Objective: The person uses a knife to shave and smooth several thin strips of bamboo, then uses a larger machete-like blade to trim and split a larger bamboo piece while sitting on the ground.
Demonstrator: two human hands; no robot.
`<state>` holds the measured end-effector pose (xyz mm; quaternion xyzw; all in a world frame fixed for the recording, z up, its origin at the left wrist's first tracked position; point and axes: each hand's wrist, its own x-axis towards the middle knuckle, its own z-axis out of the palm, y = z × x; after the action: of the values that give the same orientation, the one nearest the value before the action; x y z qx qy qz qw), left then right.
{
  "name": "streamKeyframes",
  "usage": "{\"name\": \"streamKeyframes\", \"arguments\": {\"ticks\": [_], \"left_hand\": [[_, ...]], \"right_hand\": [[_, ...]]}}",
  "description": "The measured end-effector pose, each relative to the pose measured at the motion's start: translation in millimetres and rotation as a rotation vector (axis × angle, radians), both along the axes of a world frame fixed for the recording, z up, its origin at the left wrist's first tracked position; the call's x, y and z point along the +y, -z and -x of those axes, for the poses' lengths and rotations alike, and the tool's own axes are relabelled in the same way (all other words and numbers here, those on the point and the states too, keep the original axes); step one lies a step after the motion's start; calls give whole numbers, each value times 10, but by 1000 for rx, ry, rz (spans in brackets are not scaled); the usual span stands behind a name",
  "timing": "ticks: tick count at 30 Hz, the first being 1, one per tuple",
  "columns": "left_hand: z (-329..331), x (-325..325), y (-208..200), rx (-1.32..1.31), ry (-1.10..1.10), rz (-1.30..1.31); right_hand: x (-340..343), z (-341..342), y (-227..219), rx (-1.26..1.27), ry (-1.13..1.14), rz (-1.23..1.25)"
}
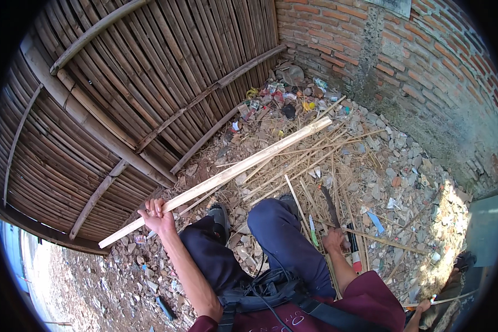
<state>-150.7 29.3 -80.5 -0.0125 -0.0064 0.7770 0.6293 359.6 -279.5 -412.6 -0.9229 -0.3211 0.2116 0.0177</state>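
Head view, looking down past the person's knees: the left hand (157, 214) is closed around a long pale split-bamboo slat (221, 178), fingers wrapped over it near its lower end. The slat runs diagonally from lower left, where a short length sticks out below the grip, up to the right, its far end above the rubble near the litter heap. It is lifted off the ground at the hand end; whether the far tip touches the ground cannot be told.

The right hand (334, 240) is closed on the handle of a dark-bladed knife (331, 206), just beside the right knee. The blade points up and away from the person, over a scatter of thin bamboo strips (315, 160) lying on the ground. The two hands are well apart, one on each side of the legs in dark blue trousers (282, 238).

A woven bamboo panel (122, 99) leans at left; a red brick wall (404, 61) stands at upper right. The ground (404, 182) is stone rubble. A heap of mixed litter (282, 99) lies in the corner where panel and wall meet. A red-and-white stick-like item (355, 255) lies near the right hand. No containers are visible. Another person's hand (423, 307) shows at the lower right edge, holding a thin strip.
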Motion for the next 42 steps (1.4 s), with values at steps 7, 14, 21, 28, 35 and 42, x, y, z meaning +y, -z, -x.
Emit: {"name": "streamKeyframes", "arguments": {"ticks": [7, 14, 21, 28, 35, 42], "left_hand": [[-30, 36, 36, 31, -12, -11], [-111, 56, 26, 58, -1, -5], [-114, -20, -57, 80, -86, 45], [-528, 35, -81, 174, 4, -85], [-936, 34, -70, 315, 72, 11], [-1089, -153, -133, 254, 57, -31]], "right_hand": [[417, 254, 283, 268, -127, 111], [447, 196, 595, 220, -76, 53], [447, 123, 73, 196, 87, -69], [729, -374, -602, 1040, 636, -997], [1652, 35, -2631, 1507, 251, -1296], [1890, 397, -3298, 1505, 214, -1209]]}}
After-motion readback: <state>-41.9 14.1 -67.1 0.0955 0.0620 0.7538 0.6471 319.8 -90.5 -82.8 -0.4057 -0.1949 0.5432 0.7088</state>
